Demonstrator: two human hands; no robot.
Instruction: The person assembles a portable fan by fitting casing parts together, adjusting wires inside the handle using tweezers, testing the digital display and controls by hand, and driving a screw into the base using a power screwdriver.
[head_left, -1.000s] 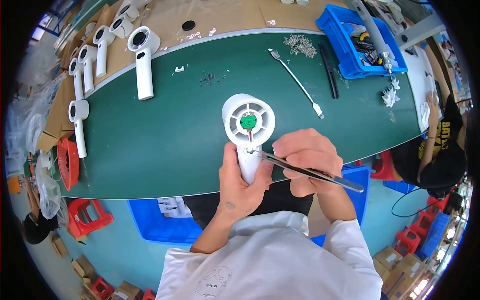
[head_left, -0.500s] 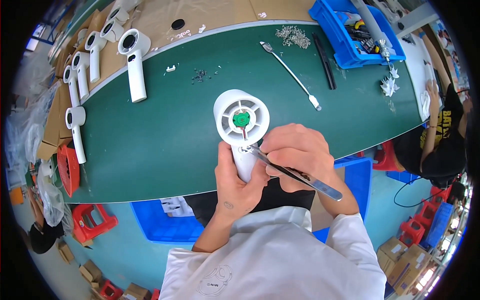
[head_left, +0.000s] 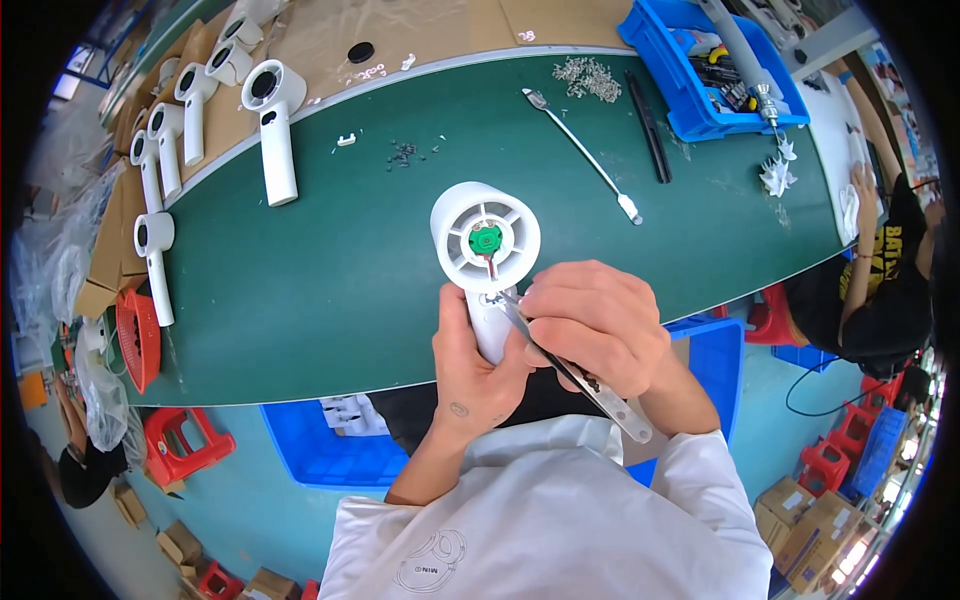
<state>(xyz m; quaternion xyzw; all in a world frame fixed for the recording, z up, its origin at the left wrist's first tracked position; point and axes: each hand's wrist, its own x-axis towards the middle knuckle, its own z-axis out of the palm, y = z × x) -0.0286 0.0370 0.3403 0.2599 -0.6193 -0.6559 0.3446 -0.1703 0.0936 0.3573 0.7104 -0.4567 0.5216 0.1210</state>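
Note:
My left hand (head_left: 474,372) is wrapped round the handle of a white handheld fan (head_left: 447,232), which it holds upright over the table's near edge. A green circuit board (head_left: 485,240) with a red wire shows in the middle of the fan's round, spoked head. Between the fingers of my right hand (head_left: 598,322) is a pair of metal tweezers (head_left: 622,412). Their tips meet the top of the handle, at the opening just under the fan head. Whether the tips grip anything there is too small to tell.
More white fans (head_left: 278,160) lie at the far left. Small black parts (head_left: 403,154), a pile of screws (head_left: 588,79), a white rod (head_left: 582,150) and a black bar (head_left: 648,125) lie on the green table (head_left: 330,290). At the back right stands a blue tool bin (head_left: 700,125); a person (head_left: 885,270) works at right.
My right hand has turned the tweezers steeper, so their rear end has swung down and to the left. The tips stay at the handle's opening, and my left hand keeps hold of the fan.

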